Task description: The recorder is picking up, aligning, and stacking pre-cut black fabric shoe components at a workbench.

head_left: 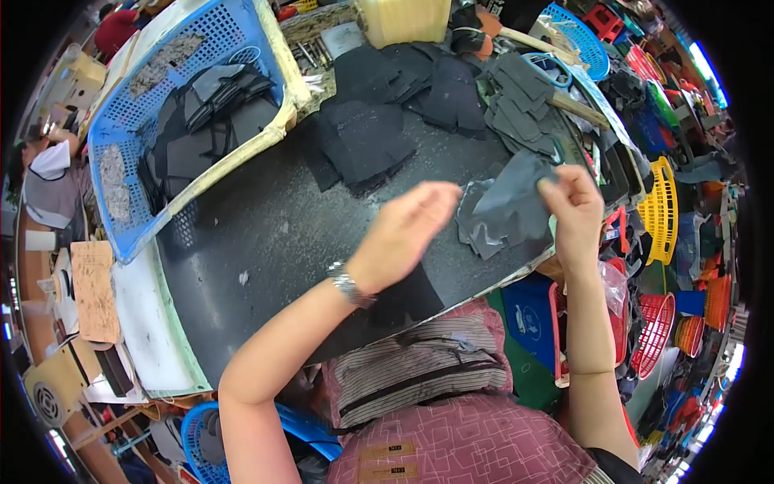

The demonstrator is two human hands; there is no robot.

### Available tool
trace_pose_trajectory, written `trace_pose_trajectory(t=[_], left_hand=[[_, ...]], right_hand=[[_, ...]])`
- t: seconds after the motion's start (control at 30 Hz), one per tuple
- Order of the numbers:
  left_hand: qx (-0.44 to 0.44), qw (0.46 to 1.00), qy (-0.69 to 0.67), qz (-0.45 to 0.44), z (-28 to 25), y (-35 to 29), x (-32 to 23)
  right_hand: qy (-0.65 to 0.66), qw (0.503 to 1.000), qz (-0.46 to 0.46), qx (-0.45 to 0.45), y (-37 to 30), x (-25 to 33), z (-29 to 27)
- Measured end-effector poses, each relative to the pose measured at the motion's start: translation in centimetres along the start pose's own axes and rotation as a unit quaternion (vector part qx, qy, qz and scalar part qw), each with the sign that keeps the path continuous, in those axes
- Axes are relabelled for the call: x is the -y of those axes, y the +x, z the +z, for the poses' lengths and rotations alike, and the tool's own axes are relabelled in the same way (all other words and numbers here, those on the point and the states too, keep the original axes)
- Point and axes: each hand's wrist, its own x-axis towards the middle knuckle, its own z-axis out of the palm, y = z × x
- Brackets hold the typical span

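Note:
At the right side of the dark work table, my right hand [576,211] pinches the edge of a thin grey sheet piece [516,192]. That piece is lifted at a tilt over a loose pile of similar glossy grey pieces [482,230]. My left hand [413,229] is above the table, left of the pile, its fingers stretched toward it; they are slightly smeared by motion, and nothing shows in them. A watch with a metal band [352,285] is on my left wrist. Below that hand, a flat black piece [407,297] lies at the table's near edge.
Stacks of black cut pieces [367,141] and grey-green pieces [520,101] lie across the table's far side. A blue basket [113,173] of dark pieces stands at left. A wooden-handled hammer [524,39] lies far right. Yellow [661,210] and red baskets [655,331] stand beyond.

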Motion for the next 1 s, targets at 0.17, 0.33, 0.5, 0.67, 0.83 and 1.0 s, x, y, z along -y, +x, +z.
trace_pose_trajectory(t=[0.17, 0.33, 0.5, 0.67, 0.83, 1.0], left_hand=[[-0.082, 0.987, 0.097, -0.098, 0.3, -6.2, -2.7], [-0.194, 0.967, 0.103, -0.129, 0.6, -10.4, -1.4], [-0.193, 0.944, 0.239, -0.116, 0.5, -10.6, 0.0], [-0.167, 0.927, 0.326, -0.082, 0.2, -10.1, 0.3], [-0.117, 0.886, 0.446, -0.039, 0.2, -9.2, -0.8], [-0.230, 0.798, 0.519, 0.204, -2.2, -2.9, -1.9]], right_hand=[[0.002, 0.941, 0.152, 0.304, -3.5, 1.7, 4.4], [0.002, 0.905, 0.161, 0.395, -5.3, 0.9, 6.6], [-0.098, 0.907, 0.139, 0.385, -6.5, 0.5, 7.5], [-0.134, 0.911, 0.104, 0.376, -6.6, 0.7, 8.2], [-0.217, 0.903, -0.024, 0.371, -7.0, 0.5, 8.4], [-0.311, 0.885, -0.176, 0.300, -5.3, 1.4, 8.2]])
